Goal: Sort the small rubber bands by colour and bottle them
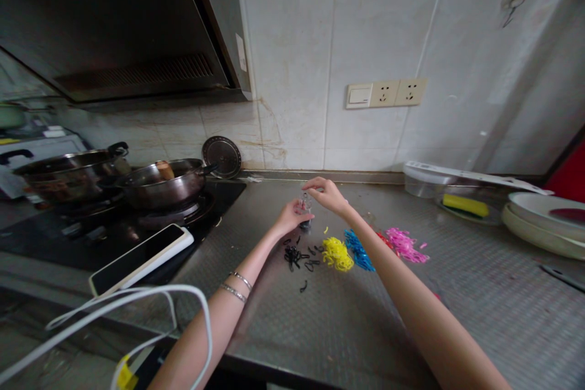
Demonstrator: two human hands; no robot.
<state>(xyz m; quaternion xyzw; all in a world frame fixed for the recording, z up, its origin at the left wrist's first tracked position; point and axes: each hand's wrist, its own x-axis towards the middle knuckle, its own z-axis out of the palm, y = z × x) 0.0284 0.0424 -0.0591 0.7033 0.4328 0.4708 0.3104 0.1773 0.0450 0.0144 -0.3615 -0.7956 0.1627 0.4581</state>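
My left hand [291,217] is wrapped round a small clear bottle [306,225] that stands on the steel counter, with dark bits showing at its bottom. Over the bottle's mouth, my right hand [327,194] has its fingers bent down and pinched together; what they hold is too small to make out. A loose pile of black rubber bands [293,256] lies just in front of my left hand. To its right are heaps of yellow rubber bands [337,255], blue rubber bands [359,250] and pink rubber bands [406,245]. Some red rubber bands [385,239] are partly hidden by my right forearm.
Two pans, a large one [68,177] and a smaller one [164,186], sit on the black stove at left. A white device with a dark screen [141,259] and a white cable [201,304] are nearby. Plastic containers [423,183] and stacked bowls [543,225] stand at right.
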